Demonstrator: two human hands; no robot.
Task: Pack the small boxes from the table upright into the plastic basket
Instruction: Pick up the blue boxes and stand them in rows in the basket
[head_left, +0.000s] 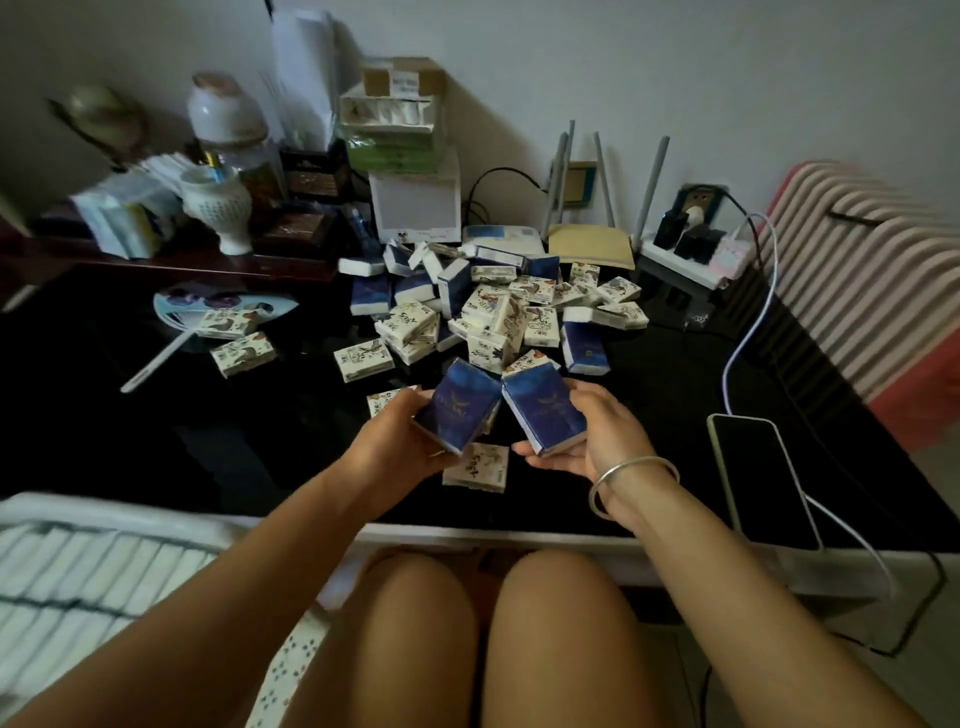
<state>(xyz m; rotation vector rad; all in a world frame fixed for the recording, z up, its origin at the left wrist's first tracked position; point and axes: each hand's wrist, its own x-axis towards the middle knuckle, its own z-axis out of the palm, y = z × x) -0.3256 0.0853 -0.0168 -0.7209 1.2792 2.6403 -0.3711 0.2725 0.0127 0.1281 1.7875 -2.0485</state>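
The left hand (400, 441) has its grip clamped on a dark blue small cardboard box (460, 410), the right hand (587, 436) on a second blue box (545, 410) — both above the glossy black tabletop (208, 441), probably paired for the white plastic basket (130, 512) at lower left.

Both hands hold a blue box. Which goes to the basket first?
Left, likely: the left hand with its blue box is nearer the basket; the right hand would have to cross.

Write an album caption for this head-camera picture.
Left hand grips one blue box, right hand a second blue box, before the box heap on the table.
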